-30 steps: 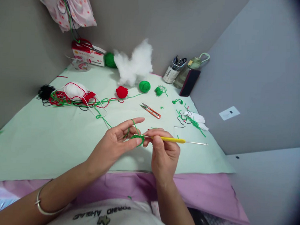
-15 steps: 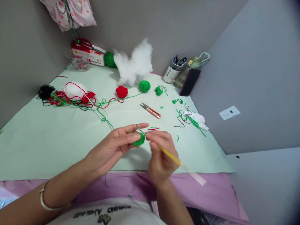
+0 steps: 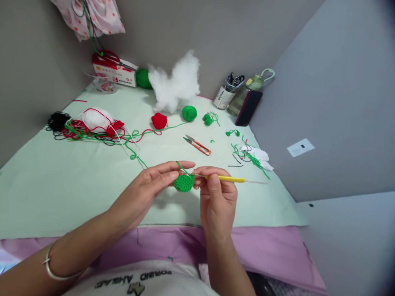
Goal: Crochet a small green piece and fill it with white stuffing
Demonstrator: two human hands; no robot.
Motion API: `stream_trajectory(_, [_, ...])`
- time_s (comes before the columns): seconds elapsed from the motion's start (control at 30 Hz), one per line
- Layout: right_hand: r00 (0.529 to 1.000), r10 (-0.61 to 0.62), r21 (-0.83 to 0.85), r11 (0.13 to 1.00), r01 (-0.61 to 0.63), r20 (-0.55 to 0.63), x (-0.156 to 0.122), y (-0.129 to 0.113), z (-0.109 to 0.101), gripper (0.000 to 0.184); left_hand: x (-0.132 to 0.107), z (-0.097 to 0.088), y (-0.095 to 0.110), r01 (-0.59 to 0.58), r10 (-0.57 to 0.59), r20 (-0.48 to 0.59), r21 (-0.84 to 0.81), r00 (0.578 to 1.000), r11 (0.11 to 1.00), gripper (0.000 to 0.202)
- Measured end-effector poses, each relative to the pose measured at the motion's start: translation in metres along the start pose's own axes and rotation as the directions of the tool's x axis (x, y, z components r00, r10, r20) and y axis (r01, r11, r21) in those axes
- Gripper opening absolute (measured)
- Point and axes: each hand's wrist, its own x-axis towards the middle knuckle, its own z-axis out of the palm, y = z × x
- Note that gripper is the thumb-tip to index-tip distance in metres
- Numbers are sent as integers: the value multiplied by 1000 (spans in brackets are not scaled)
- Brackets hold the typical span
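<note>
A small round green crochet piece [image 3: 184, 183] is pinched in my left hand [image 3: 154, 181], above the front part of the table. Green yarn passes over the outstretched left index finger and trails back to the left. My right hand [image 3: 218, 196] is closed on a crochet hook [image 3: 230, 179] with a yellow handle, held almost level. Its metal tip lies at the top edge of the green piece, by the yarn; whether it has caught a loop is too small to tell. The fingertips of both hands are close to the piece from either side.
Thread snips [image 3: 197, 145] lie beyond my hands. Behind them are a red piece [image 3: 159, 120], a green yarn ball [image 3: 189, 113] and white stuffing [image 3: 175, 82]. Tangled yarn [image 3: 98, 120] lies left, yarn scraps [image 3: 253, 156] right. A phone [image 3: 249, 108] leans on a bottle [image 3: 237, 102].
The crochet hook has swung from slanting down toward me to nearly level, its rear end now pointing right. My right hand has turned with it, and more of the green piece shows.
</note>
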Motion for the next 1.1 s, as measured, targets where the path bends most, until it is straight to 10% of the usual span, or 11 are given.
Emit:
stream_trajectory(0.57, [984, -14, 22, 1000, 10, 176, 3, -8, -11, 20, -2, -9, 6, -121, 118, 27, 242, 993, 963, 30])
stream_trajectory(0.73, [969, -157, -121, 976, 182, 191, 0, -12, -11, 20, -4, -8, 7, -147, 152, 8, 323, 988, 935, 33])
stream_trajectory(0.93, [822, -417, -392, 732, 557, 388, -6, -10, -12, 25, -3, -3, 5, -152, 200, -85, 392, 976, 908, 28])
stream_trajectory(1.1, [693, -553, -589, 392, 707, 463, -13, 7, -13, 49, -2, 2, -3, -48, 53, -83, 59, 995, 997, 44])
